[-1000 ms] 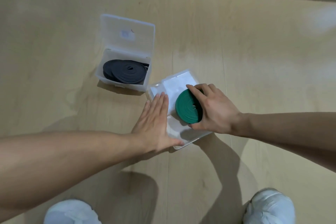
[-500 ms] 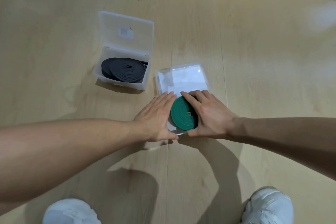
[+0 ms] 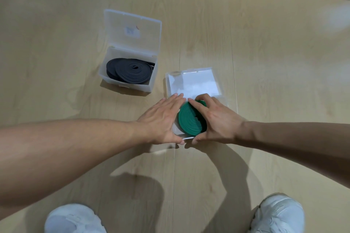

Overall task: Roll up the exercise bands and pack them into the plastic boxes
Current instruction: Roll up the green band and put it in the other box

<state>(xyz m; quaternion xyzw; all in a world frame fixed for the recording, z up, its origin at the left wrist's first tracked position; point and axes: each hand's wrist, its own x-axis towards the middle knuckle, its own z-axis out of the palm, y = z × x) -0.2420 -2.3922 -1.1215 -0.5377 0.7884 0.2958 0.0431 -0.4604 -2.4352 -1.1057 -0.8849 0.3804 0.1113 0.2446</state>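
Green rolled band (image 3: 191, 119) now sits lower in our near box (image 3: 225, 100); our right hand (image 3: 217, 119) curls round it, our left hand (image 3: 161, 119) lies flat-fingered beside. Packing seems nearly finished.

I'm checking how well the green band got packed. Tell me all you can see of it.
The green band is a flat, matte, rubbery strip wound into a tight disc. It sits in the near end of the clear plastic box, tilted, not lying flat. The right hand grips it; the left hand, fingers straight, rests against its left edge.
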